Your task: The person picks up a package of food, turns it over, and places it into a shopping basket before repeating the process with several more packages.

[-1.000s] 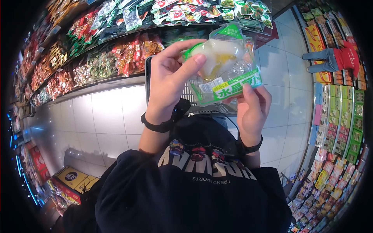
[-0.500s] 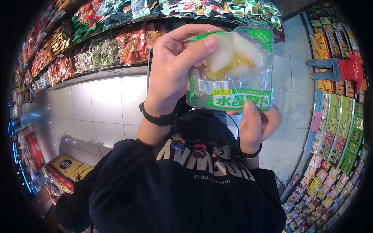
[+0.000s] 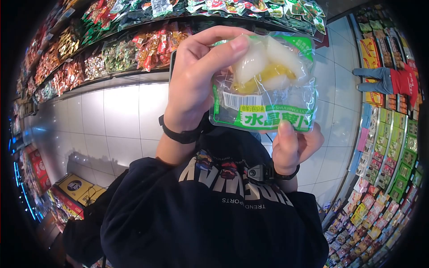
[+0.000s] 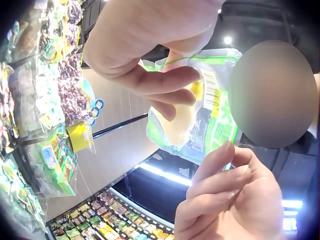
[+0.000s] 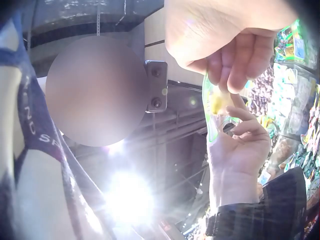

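A clear plastic packet of white radish pieces (image 3: 277, 71), with a green border, a barcode and a green label strip, is held up in front of the chest, its printed face toward the head camera. My left hand (image 3: 196, 76) grips its upper left edge, thumb across the front and fingers behind. At the bottom right corner, my right hand (image 3: 297, 145) pinches the label edge between thumb and fingers. From the left wrist, the left hand (image 4: 150, 55) shows over the packet (image 4: 200, 110), the right hand (image 4: 235, 200) below. The right wrist view catches the packet (image 5: 212, 110) nearly edge-on.
Shelves of bagged snacks (image 3: 156, 49) run along the far side and left. More packaged goods fill a rack (image 3: 389, 147) on the right, where a person in a red shirt (image 3: 403, 82) stands. A yellow box (image 3: 76, 187) sits at lower left above the tiled floor (image 3: 120, 111).
The packet has turned from slanted to nearly square-on to the head camera and come a little right, then tipped slightly. Both hands keep their hold.
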`<act>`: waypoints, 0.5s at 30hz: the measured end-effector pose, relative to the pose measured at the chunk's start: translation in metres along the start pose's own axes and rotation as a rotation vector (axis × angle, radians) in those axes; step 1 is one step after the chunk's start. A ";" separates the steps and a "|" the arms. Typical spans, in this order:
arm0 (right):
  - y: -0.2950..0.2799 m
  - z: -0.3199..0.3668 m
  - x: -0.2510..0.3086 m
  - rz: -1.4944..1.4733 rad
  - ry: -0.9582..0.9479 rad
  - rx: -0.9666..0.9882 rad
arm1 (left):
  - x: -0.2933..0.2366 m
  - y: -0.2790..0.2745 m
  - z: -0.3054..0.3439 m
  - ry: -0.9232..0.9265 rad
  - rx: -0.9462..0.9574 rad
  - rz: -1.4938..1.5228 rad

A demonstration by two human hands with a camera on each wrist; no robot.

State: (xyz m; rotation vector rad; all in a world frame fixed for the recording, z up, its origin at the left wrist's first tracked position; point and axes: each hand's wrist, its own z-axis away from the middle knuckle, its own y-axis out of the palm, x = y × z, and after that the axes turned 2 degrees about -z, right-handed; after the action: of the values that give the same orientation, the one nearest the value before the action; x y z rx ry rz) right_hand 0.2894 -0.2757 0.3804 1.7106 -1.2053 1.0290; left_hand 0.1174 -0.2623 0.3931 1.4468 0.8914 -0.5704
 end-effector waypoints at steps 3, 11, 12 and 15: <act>0.000 -0.001 0.001 0.028 -0.004 0.014 | 0.001 -0.001 -0.001 -0.015 -0.001 0.006; 0.002 0.001 -0.001 0.040 -0.016 -0.015 | 0.002 -0.002 -0.002 -0.030 0.002 0.011; 0.001 0.001 -0.002 0.040 -0.016 -0.015 | 0.003 -0.001 -0.002 -0.032 -0.003 0.016; 0.001 0.001 -0.003 0.047 -0.027 -0.005 | 0.002 -0.002 -0.002 -0.030 -0.004 0.019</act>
State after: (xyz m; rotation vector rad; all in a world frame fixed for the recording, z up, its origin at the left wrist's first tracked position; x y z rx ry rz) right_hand 0.2885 -0.2760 0.3773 1.7047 -1.2693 1.0329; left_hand 0.1170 -0.2603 0.3908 1.4384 0.8539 -0.5741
